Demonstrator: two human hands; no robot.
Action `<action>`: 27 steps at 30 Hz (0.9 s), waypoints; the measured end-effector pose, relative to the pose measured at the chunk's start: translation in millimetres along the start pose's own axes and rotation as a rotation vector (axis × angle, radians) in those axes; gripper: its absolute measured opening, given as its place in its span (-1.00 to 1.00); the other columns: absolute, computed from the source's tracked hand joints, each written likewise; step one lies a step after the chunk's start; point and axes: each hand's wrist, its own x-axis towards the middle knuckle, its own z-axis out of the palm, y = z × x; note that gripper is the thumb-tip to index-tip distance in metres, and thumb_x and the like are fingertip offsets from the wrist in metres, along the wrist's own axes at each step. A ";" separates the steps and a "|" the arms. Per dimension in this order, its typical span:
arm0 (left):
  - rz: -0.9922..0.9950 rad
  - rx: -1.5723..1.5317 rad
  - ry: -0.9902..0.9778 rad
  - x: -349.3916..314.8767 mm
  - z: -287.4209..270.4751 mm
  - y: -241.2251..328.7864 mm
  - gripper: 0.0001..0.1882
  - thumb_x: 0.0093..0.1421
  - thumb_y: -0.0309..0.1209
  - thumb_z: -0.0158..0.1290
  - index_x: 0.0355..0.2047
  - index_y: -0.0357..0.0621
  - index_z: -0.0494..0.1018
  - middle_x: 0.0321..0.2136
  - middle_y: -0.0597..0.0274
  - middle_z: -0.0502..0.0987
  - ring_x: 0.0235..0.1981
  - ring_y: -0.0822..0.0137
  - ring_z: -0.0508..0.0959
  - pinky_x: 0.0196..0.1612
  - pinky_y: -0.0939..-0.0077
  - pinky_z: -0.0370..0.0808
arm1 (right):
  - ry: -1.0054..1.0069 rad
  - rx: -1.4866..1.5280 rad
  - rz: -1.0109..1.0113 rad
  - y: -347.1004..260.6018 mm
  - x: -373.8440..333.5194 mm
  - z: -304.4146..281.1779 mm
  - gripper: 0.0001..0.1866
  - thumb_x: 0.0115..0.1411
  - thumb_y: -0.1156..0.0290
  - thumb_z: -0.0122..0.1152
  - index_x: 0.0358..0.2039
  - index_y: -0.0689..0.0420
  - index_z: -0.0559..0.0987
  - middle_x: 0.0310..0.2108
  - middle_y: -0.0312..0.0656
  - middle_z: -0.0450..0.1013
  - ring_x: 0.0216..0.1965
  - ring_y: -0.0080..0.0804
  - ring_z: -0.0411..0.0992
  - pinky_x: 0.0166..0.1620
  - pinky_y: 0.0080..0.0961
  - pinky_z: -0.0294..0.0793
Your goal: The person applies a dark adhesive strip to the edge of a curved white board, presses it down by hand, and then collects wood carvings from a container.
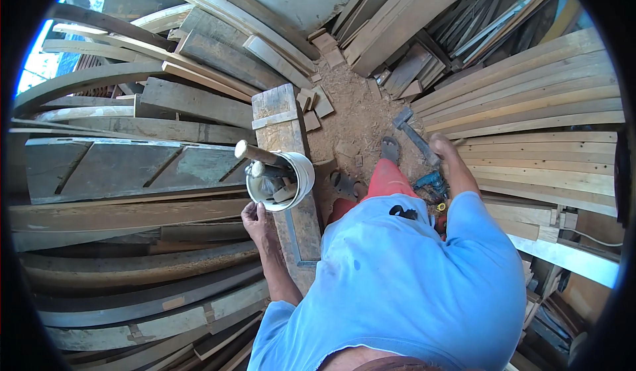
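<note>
My right hand (442, 147), out to the right, is closed around a hammer (415, 136); its blocky metal head points away from me over the floor. On the left, my left hand (254, 220) is beside the near rim of a white bucket (305, 180). Its fingers are curled with the thumb close to them, and whatever they may pinch is too small to make out. Wooden-handled tools (255, 152) stick out of the bucket, which stands on a narrow, worn wooden bench (281, 132). A metal carpenter's square (291, 242) lies on the bench.
Stacked boards (523, 99) fill the right side, and curved planks (132, 222) crowd the left. A blue power tool (430, 182) is close to my right leg. Wood scraps (322, 103) and sawdust cover the floor (354, 106) around my sandalled feet.
</note>
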 end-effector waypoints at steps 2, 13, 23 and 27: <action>-0.093 0.110 0.026 7.7 2.9 -7.9 -0.51 0.23 -0.39 0.20 0.07 -0.34 0.29 -0.09 0.05 0.48 -0.12 0.32 0.48 -0.03 0.43 0.45 | -0.001 -0.234 0.047 26.5 3.4 2.8 -0.78 -0.10 0.33 0.18 -0.58 0.21 0.66 -0.35 0.03 0.59 -0.35 0.03 0.57 -0.25 -0.12 0.54; -0.463 -0.147 -0.119 -10.1 27.8 -45.5 -0.30 0.17 -0.27 0.26 0.19 0.00 0.09 -0.03 0.06 0.40 -0.13 0.06 0.54 -0.16 0.04 0.58 | -0.244 0.797 0.113 -194.6 15.7 -17.6 -0.75 0.14 0.23 0.11 -0.63 0.03 0.50 -0.65 -0.35 0.40 -0.65 -0.55 0.37 -0.63 -0.47 0.29; -0.484 -0.321 -0.163 -14.5 38.9 -27.8 -0.64 0.19 -0.51 -0.04 0.03 -0.23 0.37 -0.22 0.05 0.58 -0.32 0.13 0.64 -0.35 0.19 0.68 | -0.639 0.825 -0.135 -447.6 -7.4 -90.6 -0.39 0.21 0.10 0.16 0.13 0.29 0.40 -0.22 0.07 0.55 -0.37 -0.13 0.61 -0.37 -0.21 0.66; -0.437 -0.299 -0.154 -10.1 40.9 -45.0 -0.63 0.17 -0.53 -0.04 0.02 -0.24 0.38 -0.23 0.06 0.58 -0.32 0.15 0.65 -0.39 0.25 0.69 | -0.671 0.861 0.056 -454.0 5.8 -62.0 -0.57 0.18 0.35 0.04 0.04 0.27 0.45 -0.32 0.03 0.56 -0.43 -0.14 0.60 -0.40 -0.23 0.66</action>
